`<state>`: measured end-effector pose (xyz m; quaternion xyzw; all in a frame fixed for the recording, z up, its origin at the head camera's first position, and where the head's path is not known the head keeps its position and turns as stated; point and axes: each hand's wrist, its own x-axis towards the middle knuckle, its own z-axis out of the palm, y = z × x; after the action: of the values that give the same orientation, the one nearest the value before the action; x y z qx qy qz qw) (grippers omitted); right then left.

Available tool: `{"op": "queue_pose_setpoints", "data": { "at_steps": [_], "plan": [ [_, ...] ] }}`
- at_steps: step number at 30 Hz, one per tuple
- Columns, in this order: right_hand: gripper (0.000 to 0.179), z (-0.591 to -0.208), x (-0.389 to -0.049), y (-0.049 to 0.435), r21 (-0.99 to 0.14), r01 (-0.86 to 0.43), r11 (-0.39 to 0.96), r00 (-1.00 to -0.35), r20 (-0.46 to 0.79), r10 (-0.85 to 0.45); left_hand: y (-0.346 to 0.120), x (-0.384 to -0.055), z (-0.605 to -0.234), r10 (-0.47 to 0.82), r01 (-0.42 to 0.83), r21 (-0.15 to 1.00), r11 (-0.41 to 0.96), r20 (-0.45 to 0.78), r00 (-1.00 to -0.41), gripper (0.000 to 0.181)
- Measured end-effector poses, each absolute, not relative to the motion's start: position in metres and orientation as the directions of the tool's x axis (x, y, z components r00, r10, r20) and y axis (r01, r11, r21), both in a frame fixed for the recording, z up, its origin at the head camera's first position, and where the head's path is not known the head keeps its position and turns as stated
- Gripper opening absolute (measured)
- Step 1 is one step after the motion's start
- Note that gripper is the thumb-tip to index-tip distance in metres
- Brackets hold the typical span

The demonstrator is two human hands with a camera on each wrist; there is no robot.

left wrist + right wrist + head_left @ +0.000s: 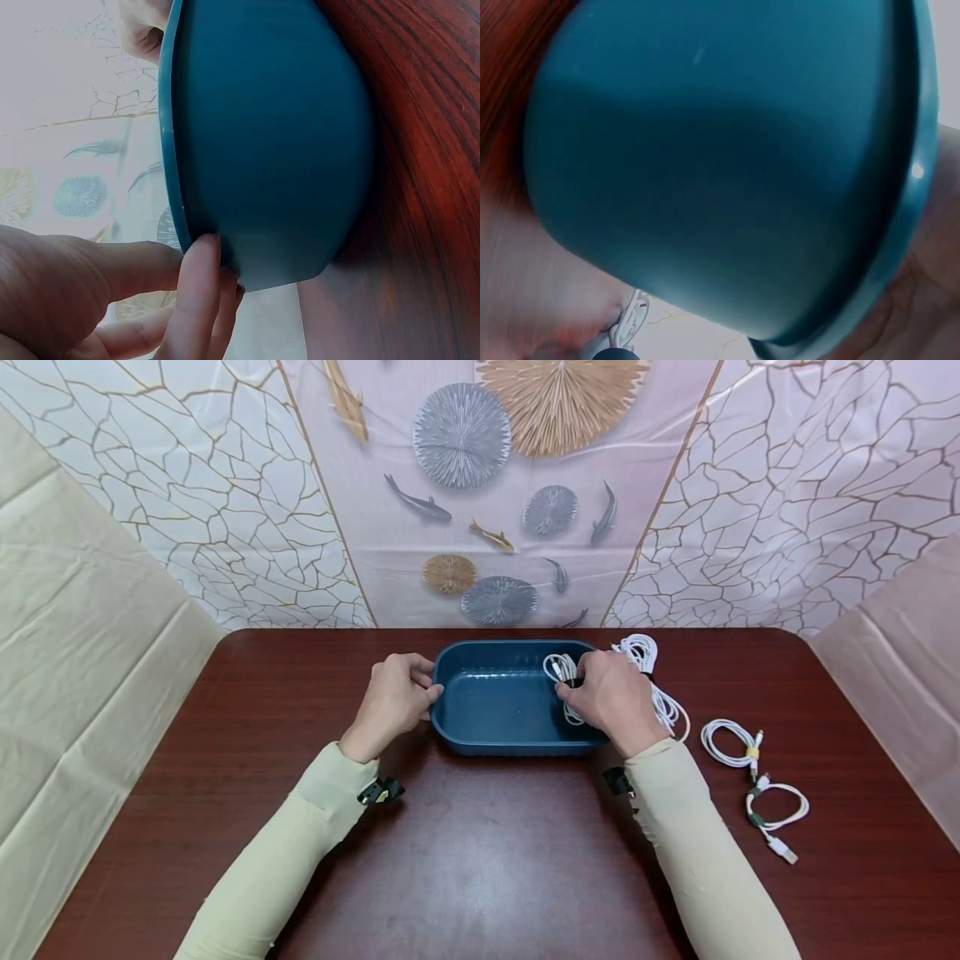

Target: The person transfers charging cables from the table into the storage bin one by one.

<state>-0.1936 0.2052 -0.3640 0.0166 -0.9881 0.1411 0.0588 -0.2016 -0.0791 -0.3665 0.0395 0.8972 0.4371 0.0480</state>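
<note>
Tub [487, 706], its rim [166, 135] pinched by the left hand [395, 693], contains a white cable coil [562, 663] gripped by the right hand [611, 695].

Teal, White and Brown

The tray [487, 703] is dark teal. The cables [641, 649] are white, one with a yellow tie [752, 752]. The counter [480, 860] is reddish brown, wood-grained. The pale backdrop [480, 510] has brownish crack pattern, grey and gold fish [429, 509].
</note>
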Motion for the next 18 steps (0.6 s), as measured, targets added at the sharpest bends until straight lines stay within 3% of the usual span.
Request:
{"op": "queue_pose_setpoints", "data": {
  "at_steps": [18],
  "plan": [
    [0.040, -0.3692, -0.1943, 0.1982, -0.233, -0.018, 0.972, -0.998, 0.064, -0.003, -0.0790, -0.2015, -0.3658, 0.110, 0.027, 0.792, 0.610, -0.051, -0.993, 0.037]
  ]
}}
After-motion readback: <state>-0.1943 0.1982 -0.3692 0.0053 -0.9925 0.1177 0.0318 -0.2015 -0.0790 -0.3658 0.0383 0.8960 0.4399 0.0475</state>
